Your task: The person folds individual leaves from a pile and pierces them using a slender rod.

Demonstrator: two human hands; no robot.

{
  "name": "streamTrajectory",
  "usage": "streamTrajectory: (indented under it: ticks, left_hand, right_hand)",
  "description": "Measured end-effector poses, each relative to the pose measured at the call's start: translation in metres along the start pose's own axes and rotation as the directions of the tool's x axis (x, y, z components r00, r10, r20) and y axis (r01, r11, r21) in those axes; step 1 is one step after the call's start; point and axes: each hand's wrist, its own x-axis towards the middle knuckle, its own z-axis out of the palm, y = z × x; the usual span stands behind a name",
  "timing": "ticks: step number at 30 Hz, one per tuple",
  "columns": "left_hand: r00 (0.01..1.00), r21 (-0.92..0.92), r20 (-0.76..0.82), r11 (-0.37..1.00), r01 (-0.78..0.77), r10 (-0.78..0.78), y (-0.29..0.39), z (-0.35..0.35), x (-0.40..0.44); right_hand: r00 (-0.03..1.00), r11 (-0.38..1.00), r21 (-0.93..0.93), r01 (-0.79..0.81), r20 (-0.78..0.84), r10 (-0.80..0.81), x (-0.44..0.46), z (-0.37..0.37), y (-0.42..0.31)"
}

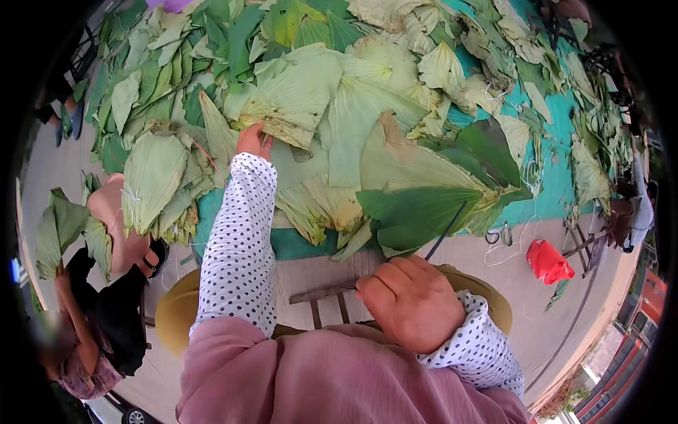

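Table (554,191), leaf-strewn

Pale leaf (296,92): on the table; left hand (254,143) at its edge, whether pinching cannot be told. Rod (445,230): across the table's near edge, right hand (413,304) closed around it. Risks, as judged: browned patches could tear if tugged; a slip could drive the rod through the green leaf (417,212).

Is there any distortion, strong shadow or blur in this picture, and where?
Head view: fisheye distortion, with black edges and corners; head view: soft light, no harsh shadows evident on the leaves; head view: the other person's head at lower left is blurred, while the left hand and right hand look fairly clear.
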Motion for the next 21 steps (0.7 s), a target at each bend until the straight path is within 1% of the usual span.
streamTrajectory:
  ticks: [1,2,3,5,6,8,10,12,14,16,18,19,21]
  left_hand:
    - [0.978,-0.086,0.161,0.989,-0.119,0.131,0.004,0.004,-0.014]
    - [0.911,-0.19,0.31,0.957,-0.22,0.271,0.008,0.009,-0.029]
    - [0.9,-0.196,0.329,0.953,-0.232,0.286,0.016,0.016,-0.054]
    - [0.777,-0.251,0.55,0.948,-0.195,0.305,0.036,0.031,-0.12]
    - [0.764,-0.254,0.563,0.946,-0.203,0.315,0.04,0.033,-0.143]
    - [0.708,-0.23,0.66,0.965,-0.126,0.25,0.042,0.033,-0.187]
    - [0.696,-0.201,0.672,0.966,-0.159,0.255,0.034,0.034,-0.228]
    - [0.685,-0.169,0.684,0.967,-0.189,0.253,0.024,0.033,-0.264]
    - [0.672,-0.096,0.719,0.983,-0.155,0.176,0.017,0.029,-0.299]
    - [0.659,-0.075,0.734,0.984,-0.163,0.166,0.011,0.025,-0.332]
    - [0.615,-0.042,0.773,0.98,-0.196,0.156,0.005,0.019,-0.357]
    - [0.607,-0.028,0.777,0.971,-0.236,0.17,0.001,0.017,-0.379]
    - [0.591,-0.009,0.787,0.96,-0.279,0.179,-0.004,0.009,-0.393]
  right_hand:
    - [1.0,1.0,0.011,-0.005,-0.018,0.005,-0.001,0.0,0.0]
    - [0.999,1.0,-0.006,0.006,-0.039,-0.006,-0.002,0.0,0.0]
    - [0.996,1.0,0.008,-0.026,-0.083,0.027,-0.002,-0.001,0.0]
    - [0.98,0.995,0.045,-0.084,-0.175,0.091,-0.003,-0.007,-0.002]
    - [0.978,0.996,0.035,-0.078,-0.192,0.083,-0.003,-0.01,-0.002]
    - [0.94,0.987,0.112,-0.114,-0.311,0.143,-0.005,-0.014,-0.004]
    - [0.924,0.984,0.135,-0.118,-0.349,0.158,-0.009,-0.013,-0.003]
    - [0.879,0.965,0.247,-0.084,-0.438,0.189,-0.01,-0.009,-0.001]
    - [0.862,0.964,0.252,-0.085,-0.467,0.198,-0.011,-0.008,0.002]
    - [0.846,0.963,0.256,-0.085,-0.491,0.206,-0.015,-0.01,0.002]
    - [0.835,0.954,0.284,-0.1,-0.498,0.235,-0.019,-0.011,-0.001]
    - [0.838,0.947,0.309,-0.086,-0.492,0.236,-0.023,-0.012,-0.003]
    - [0.842,0.949,0.306,-0.078,-0.489,0.227,-0.027,-0.008,-0.007]
